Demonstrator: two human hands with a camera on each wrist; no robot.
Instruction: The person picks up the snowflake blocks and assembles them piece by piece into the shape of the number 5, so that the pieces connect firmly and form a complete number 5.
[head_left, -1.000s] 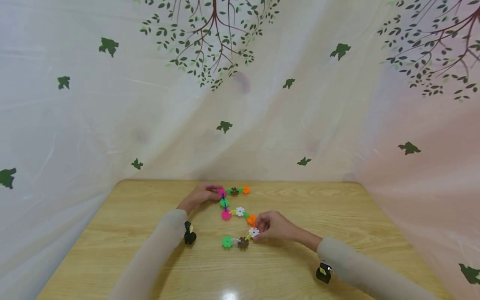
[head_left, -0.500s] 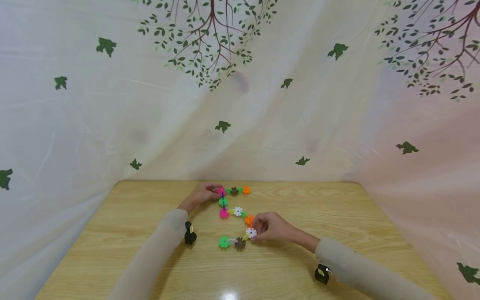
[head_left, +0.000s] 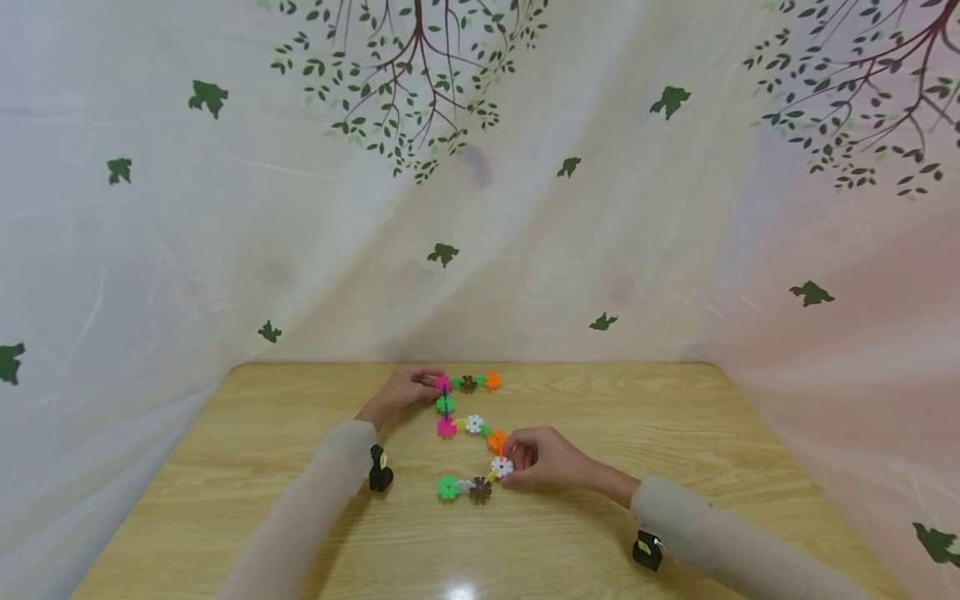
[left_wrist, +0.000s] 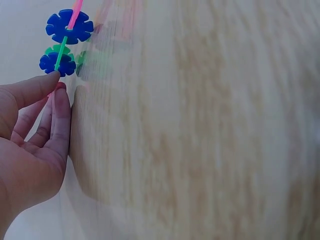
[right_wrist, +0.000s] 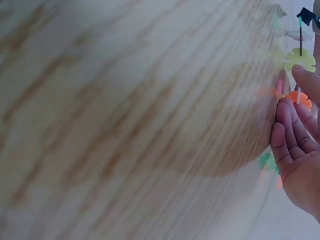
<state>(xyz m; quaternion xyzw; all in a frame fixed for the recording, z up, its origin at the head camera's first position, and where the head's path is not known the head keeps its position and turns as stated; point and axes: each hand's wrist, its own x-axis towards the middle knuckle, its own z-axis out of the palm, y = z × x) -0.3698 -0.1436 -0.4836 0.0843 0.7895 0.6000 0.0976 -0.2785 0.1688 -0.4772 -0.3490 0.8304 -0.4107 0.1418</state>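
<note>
A chain of slotted plastic snowflake discs lies on the wooden table (head_left: pixel 315 517) in a bent shape like an S. At its far left corner, my left hand (head_left: pixel 405 389) pinches a pink disc (head_left: pixel 442 382). Two blue linking discs (left_wrist: pixel 69 26) stand on edge just beyond those fingertips in the left wrist view. Lower down, my right hand (head_left: pixel 551 457) pinches the chain at a white disc (head_left: pixel 502 467). An orange linking disc (right_wrist: pixel 300 99) shows between thumb and fingers in the right wrist view. A green disc (head_left: pixel 448 487) ends the chain nearest me.
A pale cloth (head_left: pixel 360 250) printed with branches and leaves hangs behind and beside the table. Black wrist cameras (head_left: pixel 380 468) sit at both sleeves. The chain's far end is an orange disc (head_left: pixel 492 381).
The near part of the chain has shifted slightly left, along with my right hand. My left hand stays at the pink corner disc. The head view has drifted a little.
</note>
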